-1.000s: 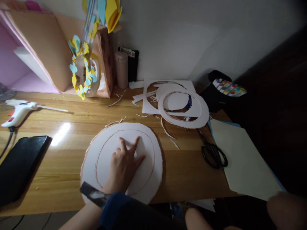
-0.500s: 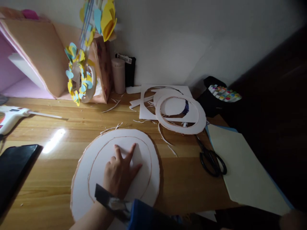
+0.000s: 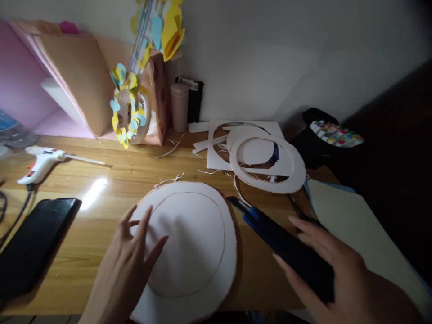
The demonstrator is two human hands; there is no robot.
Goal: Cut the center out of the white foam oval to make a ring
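A white foam-board disc lies flat at the table's front, with a brownish oval line running inside its rough edge. Over its left side hovers my left hand, fingers spread and holding nothing; whether a fingertip touches the board I cannot tell. To the right of the disc, my right hand grips a dark blue utility knife. Its blade points up and left, close to the disc's right edge. The scissors behind this hand are mostly hidden.
A white ring rests on a cut-out board amid thin scraps. A glue gun and a black phone lie left. Flower-trimmed decoration stands at the back, markers and pale sheets at right.
My left hand has lifted from the middle of the disc and moved to its left side. The knife has swung from in front of my left wrist to the right, and my right hand now shows.
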